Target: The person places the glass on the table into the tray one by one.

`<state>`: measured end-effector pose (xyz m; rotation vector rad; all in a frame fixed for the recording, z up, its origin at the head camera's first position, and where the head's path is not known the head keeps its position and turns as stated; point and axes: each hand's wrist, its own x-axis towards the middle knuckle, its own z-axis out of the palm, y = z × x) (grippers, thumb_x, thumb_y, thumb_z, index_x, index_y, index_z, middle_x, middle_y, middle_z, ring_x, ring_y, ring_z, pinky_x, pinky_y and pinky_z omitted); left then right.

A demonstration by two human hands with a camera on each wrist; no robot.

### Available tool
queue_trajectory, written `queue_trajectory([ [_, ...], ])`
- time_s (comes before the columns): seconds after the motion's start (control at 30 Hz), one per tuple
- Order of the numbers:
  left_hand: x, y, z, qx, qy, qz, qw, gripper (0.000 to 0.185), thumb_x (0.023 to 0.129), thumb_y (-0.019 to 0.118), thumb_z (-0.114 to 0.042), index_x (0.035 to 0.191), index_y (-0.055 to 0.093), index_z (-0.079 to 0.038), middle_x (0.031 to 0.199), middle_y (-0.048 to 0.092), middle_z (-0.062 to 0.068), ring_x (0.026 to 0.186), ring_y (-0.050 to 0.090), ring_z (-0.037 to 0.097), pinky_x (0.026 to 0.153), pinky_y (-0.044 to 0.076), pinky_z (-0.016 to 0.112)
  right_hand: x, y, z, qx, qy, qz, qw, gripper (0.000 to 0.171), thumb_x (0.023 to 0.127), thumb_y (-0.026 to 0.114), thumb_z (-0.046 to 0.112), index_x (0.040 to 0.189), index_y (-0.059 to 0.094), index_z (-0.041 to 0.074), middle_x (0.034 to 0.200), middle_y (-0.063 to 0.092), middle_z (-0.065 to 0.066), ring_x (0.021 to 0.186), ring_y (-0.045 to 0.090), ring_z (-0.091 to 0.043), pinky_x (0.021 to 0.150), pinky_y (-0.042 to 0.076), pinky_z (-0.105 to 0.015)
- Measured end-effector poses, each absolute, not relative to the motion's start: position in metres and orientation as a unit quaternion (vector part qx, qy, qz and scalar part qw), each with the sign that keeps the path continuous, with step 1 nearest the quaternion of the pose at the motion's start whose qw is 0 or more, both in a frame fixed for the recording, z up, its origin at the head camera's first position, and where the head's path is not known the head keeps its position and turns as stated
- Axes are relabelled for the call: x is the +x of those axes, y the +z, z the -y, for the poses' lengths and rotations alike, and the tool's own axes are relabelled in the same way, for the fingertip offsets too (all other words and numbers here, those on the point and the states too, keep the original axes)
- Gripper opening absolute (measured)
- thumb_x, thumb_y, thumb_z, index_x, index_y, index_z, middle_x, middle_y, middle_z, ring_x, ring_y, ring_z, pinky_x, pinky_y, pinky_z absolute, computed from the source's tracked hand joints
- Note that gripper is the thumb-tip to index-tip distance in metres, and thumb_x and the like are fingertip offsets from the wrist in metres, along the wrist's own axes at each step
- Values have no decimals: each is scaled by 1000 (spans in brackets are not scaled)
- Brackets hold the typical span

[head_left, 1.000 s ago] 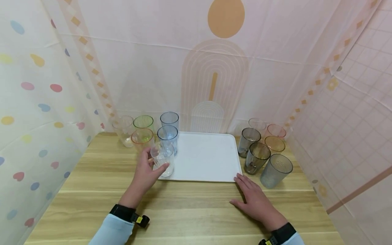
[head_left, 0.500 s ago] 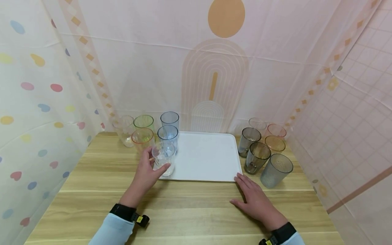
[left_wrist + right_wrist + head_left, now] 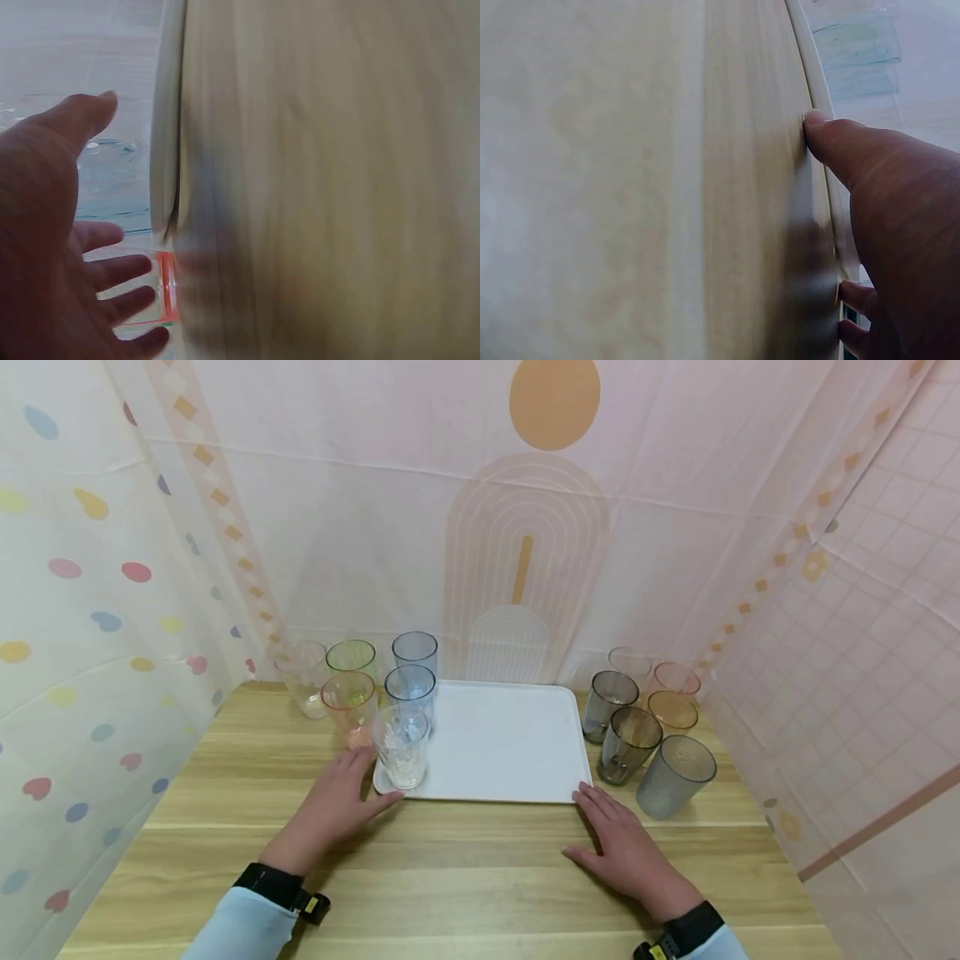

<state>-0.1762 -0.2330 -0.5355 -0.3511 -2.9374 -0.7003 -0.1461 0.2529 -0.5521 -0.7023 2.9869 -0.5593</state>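
Observation:
A clear glass (image 3: 402,750) stands upright on the front left corner of the white tray (image 3: 510,752). My left hand (image 3: 330,806) is beside that glass, fingers and thumb spread apart with nothing held; the left wrist view shows the same loose, parted fingers (image 3: 124,270). Behind the clear glass, two blue-tinted glasses (image 3: 412,681) stand along the tray's left side. An orange-rimmed glass (image 3: 350,706) is just beyond my left fingertips. My right hand (image 3: 622,847) lies with extended fingers at the tray's front right corner, fingertips touching or very near its edge.
On the left stand a green-rimmed glass (image 3: 351,653) and another clear glass (image 3: 303,681). Right of the tray are two dark glasses (image 3: 630,747), a grey textured glass (image 3: 675,777), an amber glass (image 3: 672,710) and a pink-rimmed glass (image 3: 677,677). A curtain (image 3: 360,552) hangs behind the wooden table (image 3: 480,868).
My left hand has let go of the clear glass and drawn back to the left and toward me. The glass stays on the tray corner. My right hand has not moved.

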Motion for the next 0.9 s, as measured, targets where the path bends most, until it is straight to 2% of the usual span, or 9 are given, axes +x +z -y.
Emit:
queue_trajectory([
  [0.17,-174,-536,232,-130,-190,973,20,106,100,73,-66,165,39,10,171,39,32,156,37,56,124,34,71,-146,-553,-253,-226,-185,-956,12,91,100,78,58,169,46,8,178,36,-12,163,34,-38,126,37,-65],
  [0.43,-175,-538,226,-115,-161,980,7,99,103,71,-61,165,40,9,170,40,31,155,37,57,122,36,74,-145,-552,-253,-224,-185,-957,13,91,100,78,57,169,44,8,179,33,-12,164,32,-37,127,35,-64],
  [0.73,-179,-543,225,-100,-158,982,-1,102,102,69,-66,166,39,7,171,38,31,156,35,58,121,34,78,-145,-550,-252,-224,-191,-956,10,92,100,79,57,169,44,7,180,32,-12,164,32,-38,127,35,-65],
  [0.9,-180,-544,225,-92,-153,984,-11,105,102,66,-71,167,37,7,173,35,31,156,32,59,121,33,79,-137,-546,-256,-223,-217,-950,-19,91,100,80,55,168,45,6,178,36,-15,161,38,-41,125,38,-65],
])
